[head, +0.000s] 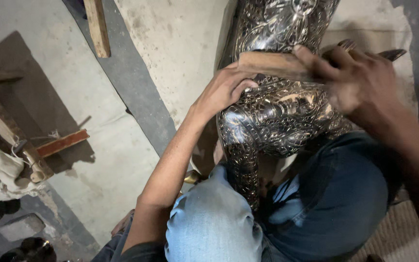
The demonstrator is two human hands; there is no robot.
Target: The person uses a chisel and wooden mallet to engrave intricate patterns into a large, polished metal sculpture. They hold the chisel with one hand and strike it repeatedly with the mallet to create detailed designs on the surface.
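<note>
Head view: the left hand (226, 90) presses on the shiny metal pot (277, 116), the right hand (352, 77) grips a wooden block (272, 63) that might slip and dent it.

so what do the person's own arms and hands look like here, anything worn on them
Both hands are bare: no gloves, rings or watch show on the left hand or the right hand. The left forearm is uncovered up to a dark sleeve edge at the bottom of the picture. The right forearm is bare too, blurred and in shadow.
</note>
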